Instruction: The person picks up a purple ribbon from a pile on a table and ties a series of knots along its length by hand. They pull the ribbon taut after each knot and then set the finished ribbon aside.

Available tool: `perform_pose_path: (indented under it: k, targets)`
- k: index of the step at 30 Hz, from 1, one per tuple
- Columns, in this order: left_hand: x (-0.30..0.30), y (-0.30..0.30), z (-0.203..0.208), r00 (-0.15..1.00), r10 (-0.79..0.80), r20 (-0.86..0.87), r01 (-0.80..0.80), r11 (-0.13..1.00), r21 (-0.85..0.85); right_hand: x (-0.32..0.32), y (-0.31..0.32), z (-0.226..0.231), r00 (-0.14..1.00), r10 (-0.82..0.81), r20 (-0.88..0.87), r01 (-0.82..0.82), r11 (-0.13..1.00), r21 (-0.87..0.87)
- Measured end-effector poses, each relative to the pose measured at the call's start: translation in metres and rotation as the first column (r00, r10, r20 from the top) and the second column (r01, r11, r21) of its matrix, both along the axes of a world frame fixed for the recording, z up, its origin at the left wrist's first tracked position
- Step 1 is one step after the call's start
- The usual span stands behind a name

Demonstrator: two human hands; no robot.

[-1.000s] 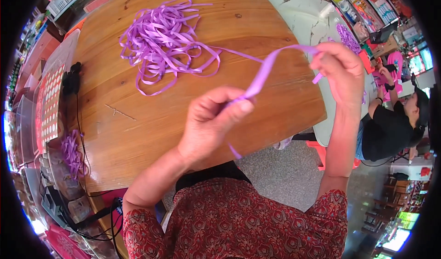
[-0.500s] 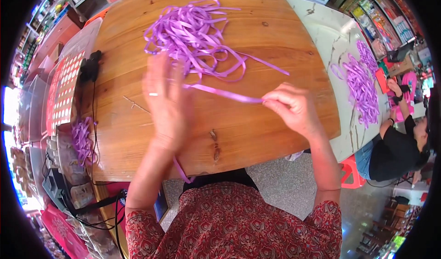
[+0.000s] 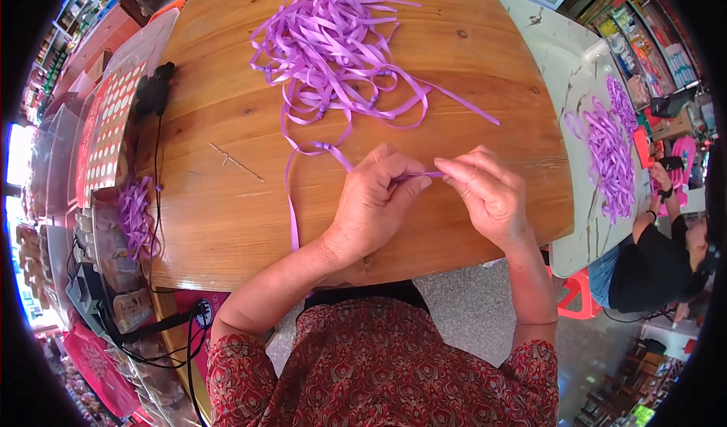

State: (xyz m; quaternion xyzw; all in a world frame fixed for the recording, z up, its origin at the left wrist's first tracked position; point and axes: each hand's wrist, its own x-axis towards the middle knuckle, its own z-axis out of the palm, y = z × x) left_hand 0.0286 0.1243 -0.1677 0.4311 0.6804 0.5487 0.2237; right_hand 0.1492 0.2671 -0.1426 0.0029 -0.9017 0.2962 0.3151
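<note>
Between my two hands runs a short stretch of purple ribbon (image 3: 415,175), above the near part of the wooden table. My left hand (image 3: 371,200) has its fingers curled round the ribbon. At the ribbon's right part, my right hand (image 3: 488,192) pinches it between thumb and forefinger. From my left hand the ribbon leads back to a small knot, and a strand hangs down over the table's near edge. Beyond my hands lies a loose heap of purple ribbon (image 3: 322,48), with several small knots along it and one tail stretching right.
A twisted string (image 3: 236,162) lies on the wooden table (image 3: 500,192). At the left stand a dotted box (image 3: 113,135) and a black cable. More purple ribbon (image 3: 609,158) lies on the white marbled table (image 3: 579,237) at right, where another person (image 3: 655,260) sits.
My left hand has moved right and toward me, from a blurred spread pose to closed on the ribbon beside my right hand. The free span between the hands is shorter.
</note>
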Motion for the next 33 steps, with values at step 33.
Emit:
perform_pose_path:
  k: [33]
  targets:
    - [0.005,0.002,-0.008,0.968,0.020,0.251,-0.082,0.968,0.238,-0.013,-0.018,-0.015,1.000,0.018,-0.015,-0.023,0.866,-0.500]
